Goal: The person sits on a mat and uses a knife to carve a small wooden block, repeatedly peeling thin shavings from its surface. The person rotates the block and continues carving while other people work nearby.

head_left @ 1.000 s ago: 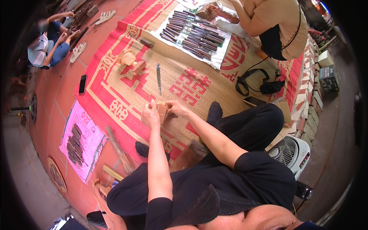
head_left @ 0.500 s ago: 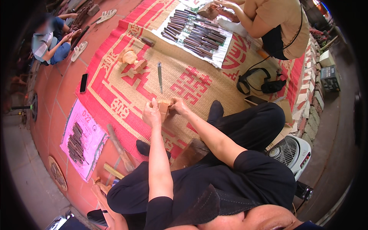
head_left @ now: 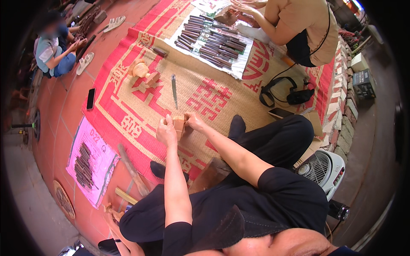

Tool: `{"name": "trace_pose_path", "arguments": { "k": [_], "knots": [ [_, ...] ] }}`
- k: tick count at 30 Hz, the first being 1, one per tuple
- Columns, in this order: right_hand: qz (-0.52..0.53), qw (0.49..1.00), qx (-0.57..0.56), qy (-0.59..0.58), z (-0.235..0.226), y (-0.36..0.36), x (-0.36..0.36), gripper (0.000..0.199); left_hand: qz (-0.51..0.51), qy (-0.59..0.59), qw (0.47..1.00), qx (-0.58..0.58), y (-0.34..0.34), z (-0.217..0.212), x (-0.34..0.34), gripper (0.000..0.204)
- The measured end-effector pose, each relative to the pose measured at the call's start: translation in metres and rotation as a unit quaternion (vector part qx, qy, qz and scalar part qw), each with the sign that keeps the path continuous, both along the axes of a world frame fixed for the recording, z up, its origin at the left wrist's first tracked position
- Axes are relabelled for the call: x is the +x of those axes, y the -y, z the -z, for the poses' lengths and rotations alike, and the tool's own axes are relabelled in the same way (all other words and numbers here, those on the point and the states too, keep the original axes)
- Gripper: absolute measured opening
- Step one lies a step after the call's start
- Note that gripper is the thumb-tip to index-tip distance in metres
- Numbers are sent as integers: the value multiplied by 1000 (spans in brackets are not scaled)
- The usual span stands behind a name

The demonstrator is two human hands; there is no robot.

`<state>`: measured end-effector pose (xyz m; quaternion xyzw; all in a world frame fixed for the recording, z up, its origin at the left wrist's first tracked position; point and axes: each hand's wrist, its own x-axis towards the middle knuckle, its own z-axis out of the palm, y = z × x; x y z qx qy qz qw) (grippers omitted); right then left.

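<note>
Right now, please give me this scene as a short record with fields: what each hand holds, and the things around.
Left hand: the left hand grips the small wooden block from its left side.
Right hand: the right hand touches the same block from its right.
Surface: a red and tan woven mat.
Near the hands: a long metal tool lies on the mat just beyond the block; pale carved wooden pieces lie further left.
Further off: a white cloth carrying rows of dark tools; a black phone on the tiled floor.

Red-patterned tan mat [head_left: 222,98] (pink sheet [head_left: 92,164] beside).
</note>
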<state>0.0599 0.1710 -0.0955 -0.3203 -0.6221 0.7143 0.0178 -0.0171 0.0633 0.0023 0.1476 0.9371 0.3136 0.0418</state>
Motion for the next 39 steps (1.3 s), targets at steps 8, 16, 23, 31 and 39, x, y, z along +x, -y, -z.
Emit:
{"name": "trace_pose_path", "arguments": {
  "k": [8, 16, 23, 31, 39],
  "knots": [
    [-21, 993, -100, -60, -5, 12, 6, 12, -8, 6, 1000, -7, 3, 6, 0, 43],
    [-55, 985, -141, -77, -48, 12, 9, 40, -11, -5, 1000, -11, 5, 6, 0, 43],
    [47, 977, -196, -66, 4, 21, 13, 16, -5, -6, 1000, -13, 0, 5, 1, 44],
    [135, 990, -29, -39, 7, 21, 5, 15, -8, -3, 1000, -11, -2, 2, 4, 42],
    [30, 982, -168, -84, -12, 29, 8, 16, -14, 11, 1000, -9, 5, 0, 1, 42]
  ]
}}
